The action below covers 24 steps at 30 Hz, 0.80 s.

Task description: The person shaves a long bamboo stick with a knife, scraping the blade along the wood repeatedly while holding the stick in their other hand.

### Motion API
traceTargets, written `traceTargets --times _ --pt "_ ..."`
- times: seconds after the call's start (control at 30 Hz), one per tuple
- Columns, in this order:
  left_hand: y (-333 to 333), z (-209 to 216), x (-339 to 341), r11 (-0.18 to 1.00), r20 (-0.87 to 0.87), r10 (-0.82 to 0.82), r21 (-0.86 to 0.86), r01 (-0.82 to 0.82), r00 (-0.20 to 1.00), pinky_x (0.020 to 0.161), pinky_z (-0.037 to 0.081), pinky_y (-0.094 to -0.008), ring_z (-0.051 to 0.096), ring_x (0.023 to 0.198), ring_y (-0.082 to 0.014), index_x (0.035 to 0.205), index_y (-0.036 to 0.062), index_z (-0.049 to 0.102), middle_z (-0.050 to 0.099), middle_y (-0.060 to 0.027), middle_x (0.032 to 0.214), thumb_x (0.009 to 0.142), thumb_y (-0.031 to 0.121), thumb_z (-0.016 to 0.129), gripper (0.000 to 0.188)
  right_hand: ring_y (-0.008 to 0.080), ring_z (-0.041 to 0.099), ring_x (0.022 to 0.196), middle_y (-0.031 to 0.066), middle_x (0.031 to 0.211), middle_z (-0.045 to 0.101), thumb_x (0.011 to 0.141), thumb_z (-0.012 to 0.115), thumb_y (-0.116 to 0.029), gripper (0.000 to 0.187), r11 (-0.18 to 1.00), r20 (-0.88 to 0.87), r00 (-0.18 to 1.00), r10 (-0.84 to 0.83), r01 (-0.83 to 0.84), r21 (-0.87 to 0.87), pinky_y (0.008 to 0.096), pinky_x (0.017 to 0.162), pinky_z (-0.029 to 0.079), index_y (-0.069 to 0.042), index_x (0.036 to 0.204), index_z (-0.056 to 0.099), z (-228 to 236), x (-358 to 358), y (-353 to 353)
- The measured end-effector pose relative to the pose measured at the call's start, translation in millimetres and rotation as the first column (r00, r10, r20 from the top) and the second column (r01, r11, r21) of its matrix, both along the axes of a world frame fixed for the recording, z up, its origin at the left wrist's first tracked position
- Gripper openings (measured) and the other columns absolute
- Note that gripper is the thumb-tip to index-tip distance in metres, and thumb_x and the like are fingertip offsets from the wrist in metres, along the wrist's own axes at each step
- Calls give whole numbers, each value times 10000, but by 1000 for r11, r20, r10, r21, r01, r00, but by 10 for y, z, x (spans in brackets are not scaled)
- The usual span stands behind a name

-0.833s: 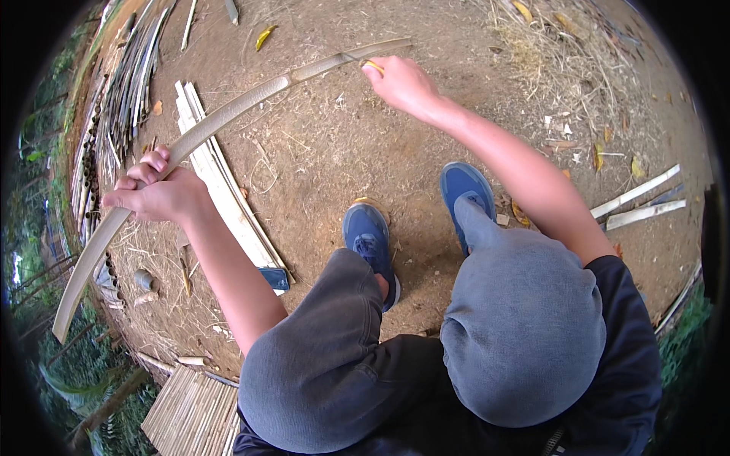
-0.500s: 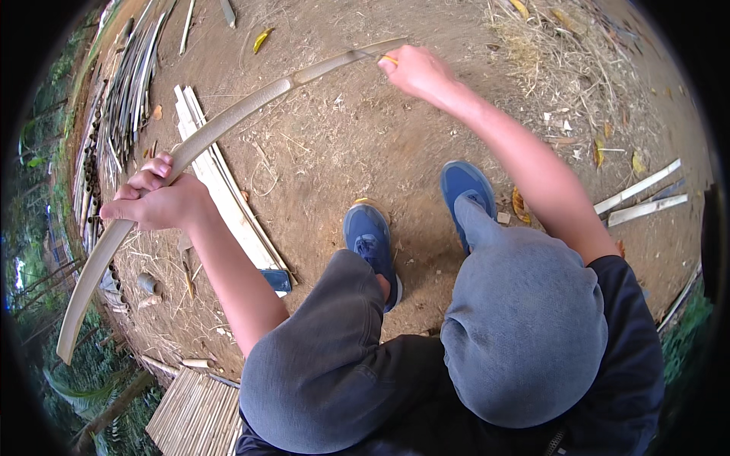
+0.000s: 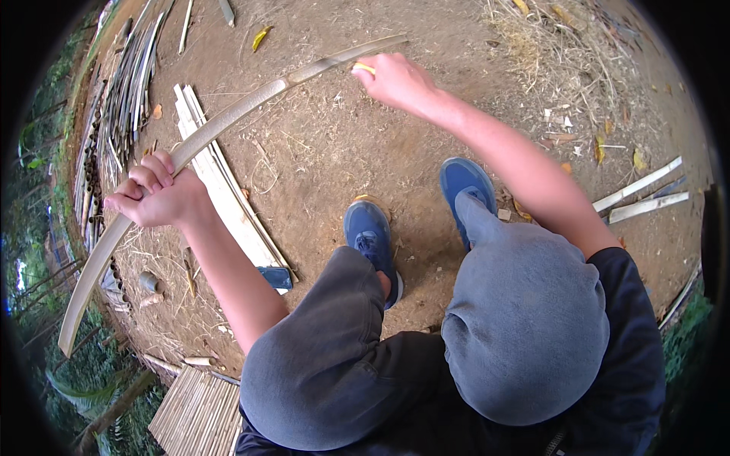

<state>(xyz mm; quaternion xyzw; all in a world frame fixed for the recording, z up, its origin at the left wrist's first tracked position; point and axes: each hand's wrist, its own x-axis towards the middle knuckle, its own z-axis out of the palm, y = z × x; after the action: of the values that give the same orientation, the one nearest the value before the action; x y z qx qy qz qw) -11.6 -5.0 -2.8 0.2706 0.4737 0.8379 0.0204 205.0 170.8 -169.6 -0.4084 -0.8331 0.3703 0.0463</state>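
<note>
A long split bamboo strip [image 3: 228, 121] arcs above bare dirt ground [image 3: 334, 152] — the left hand [image 3: 156, 199] is clenched around its middle. The right hand [image 3: 395, 78] is closed near its far end, pinching something small and yellow, beyond two blue shoes [image 3: 414, 216] — pale slats [image 3: 220, 190] lie beneath.

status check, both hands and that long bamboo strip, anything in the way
Left hand clamped on bamboo strip. Right hand fisted at its far end, small yellow piece in fingers. Split slats on ground beneath.

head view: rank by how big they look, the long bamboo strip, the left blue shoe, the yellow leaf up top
1. Bamboo strip, spanning much of the frame.
2. Left shoe.
3. Yellow leaf, smallest, though it lies farther from the camera.
</note>
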Motion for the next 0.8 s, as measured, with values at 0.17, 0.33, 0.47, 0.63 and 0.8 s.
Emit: traceTargets --times 0.17,0.33,0.47,0.63,0.8 --pt "-39 -100 -99 999 -11 -35 -8 35 999 433 216 -256 199 413 -105 610 187 222 222 37 464 1040 549 173 565 59 341 424 -14 616 454 1033 442 -258 305 1000 86 996 -30 30 7 229 337 290 -44 931 633 -309 -15 436" --pt "20 51 32 999 -3 -42 7 42 999 435 210 -258 188 415 -102 610 191 220 217 39 460 1051 512 181 546 52 376 462 5 628 459 1025 457 -254 289 985 -19 1000 24 -20 170 213 344 290 -39 996 646 -564 -80 304" --pt "53 -75 -24 998 36 -61 35 59 998 429 192 -263 173 411 -102 613 188 223 204 33 461 1039 412 242 482 53 373 456 17 631 475 1024 459 -256 301 995 265 964 -35 7 103 228 332 305 -22 1008 647 -216 22 474" --pt "10 69 133 997 80 -73 40 70 994 440 187 -277 159 412 -119 607 184 222 185 17 470 960 341 309 396 68 396 459 12 630 482 1029 444 -269 321 994 -24 1000 13 -11 111 251 349 333 -18 1009 643 -260 31 103" --pt "34 161 199 985 87 -169 46 165 982 438 205 -274 170 407 -117 593 185 251 201 13 467 949 353 305 397 113 497 497 40 658 549 1049 398 -322 377 998 82 995 -60 58 33 299 440 429 -41 1028 647 21 346 283"
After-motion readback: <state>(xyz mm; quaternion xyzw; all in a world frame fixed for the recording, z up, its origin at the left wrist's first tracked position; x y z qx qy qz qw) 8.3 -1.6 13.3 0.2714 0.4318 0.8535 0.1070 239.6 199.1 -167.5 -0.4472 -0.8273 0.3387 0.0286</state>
